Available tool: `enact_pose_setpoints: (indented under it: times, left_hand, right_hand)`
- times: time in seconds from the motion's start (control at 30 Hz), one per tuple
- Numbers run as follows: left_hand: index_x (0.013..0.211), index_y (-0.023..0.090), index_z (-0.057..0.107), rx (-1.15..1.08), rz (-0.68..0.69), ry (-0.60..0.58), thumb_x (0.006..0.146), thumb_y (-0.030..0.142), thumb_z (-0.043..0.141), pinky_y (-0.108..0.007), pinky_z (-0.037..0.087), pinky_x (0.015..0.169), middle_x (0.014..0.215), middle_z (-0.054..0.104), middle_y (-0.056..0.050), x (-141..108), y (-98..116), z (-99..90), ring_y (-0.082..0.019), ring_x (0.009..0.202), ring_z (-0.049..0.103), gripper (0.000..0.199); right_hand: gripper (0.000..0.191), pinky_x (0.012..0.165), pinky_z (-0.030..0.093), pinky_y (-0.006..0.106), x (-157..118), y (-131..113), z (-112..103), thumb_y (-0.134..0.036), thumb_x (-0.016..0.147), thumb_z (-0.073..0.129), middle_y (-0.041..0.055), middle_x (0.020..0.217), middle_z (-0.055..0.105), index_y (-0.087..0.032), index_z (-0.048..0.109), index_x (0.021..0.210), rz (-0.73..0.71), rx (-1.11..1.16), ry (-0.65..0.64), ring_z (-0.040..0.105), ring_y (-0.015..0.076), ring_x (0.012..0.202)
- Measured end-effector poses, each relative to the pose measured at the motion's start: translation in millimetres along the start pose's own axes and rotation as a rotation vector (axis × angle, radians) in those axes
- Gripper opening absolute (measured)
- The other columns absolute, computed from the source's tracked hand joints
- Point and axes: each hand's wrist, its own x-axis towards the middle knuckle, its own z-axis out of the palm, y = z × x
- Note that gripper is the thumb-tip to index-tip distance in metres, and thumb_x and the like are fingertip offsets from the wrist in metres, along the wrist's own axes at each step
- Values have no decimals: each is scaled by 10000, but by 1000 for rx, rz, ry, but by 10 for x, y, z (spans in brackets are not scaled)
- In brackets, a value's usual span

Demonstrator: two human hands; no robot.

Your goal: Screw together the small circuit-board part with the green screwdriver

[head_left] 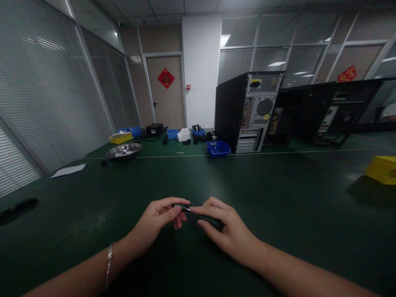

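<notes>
Where slatted blinds (46,82) come down along the left edge of the green desk (123,185), a white sheet (68,170) lies near that edge, with a shiny metal bowl (124,151) farther in. Toward the far edge sit a yellow tray (121,140) and a black box (154,130); beyond them are a door (167,103) bearing a red diamond sign (166,78) and a white column (201,62). A blue tray (218,152) stands beside a tall black computer tower (230,117), and more computer cases (343,117) fill the far right corner, in front of glazed partitions.

At the left edge of view, a dark object (23,206) is cut off and too blurred to name. The bowl's contents are unclear. Above the desk's middle, the left hand (162,214) pinches a small green part (181,206) between thumb and fingers, which cover much of it. The right hand (230,222) curls around a dark-handled tool (211,221), index finger stretched along its slim shaft; whether the tip touches the part cannot be told. A yellow object (383,170) is cropped at the right.
</notes>
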Motion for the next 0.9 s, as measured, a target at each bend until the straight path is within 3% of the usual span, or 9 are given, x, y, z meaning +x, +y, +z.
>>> enact_pose_setpoints:
  times: [0.37,0.5,0.63,0.8,0.9]
  left_hand:
    - [1017,130,645,-93,-58,-15,804,310,593,-252,415,603,738,621,-52,18,5,24,-123,622,533,283]
    - [1046,148,587,-97,-22,34,807,335,589,-262,417,613,742,617,-44,28,-1,13,-132,634,536,304]
    - [955,170,555,-82,6,104,805,338,597,-244,404,595,740,607,-20,42,-41,-27,-127,639,529,230]
    - [978,180,585,-63,40,118,745,264,669,-286,427,813,953,607,-37,6,-2,-38,-178,917,557,262]
    - [988,176,606,-52,30,109,771,280,642,-322,410,890,987,616,-50,-21,30,-17,-197,980,558,243]
  right_hand:
    - [360,741,453,270,-7,-27,-1,-145,846,551,38,906,557,-242,591,1190,-4,33,-13,556,149,824]
    - [337,720,452,263,-1,-23,20,-172,862,540,38,893,562,-243,593,1187,17,27,17,562,148,810]
    - [323,724,447,263,8,-15,34,-182,867,532,44,914,570,-237,595,1180,19,18,56,562,153,832]
    - [318,710,441,264,16,-52,38,-178,865,532,42,891,567,-236,601,1170,30,9,65,557,157,814]
    - [317,713,444,270,15,-87,33,-174,865,527,45,893,565,-234,603,1166,26,15,57,555,160,814]
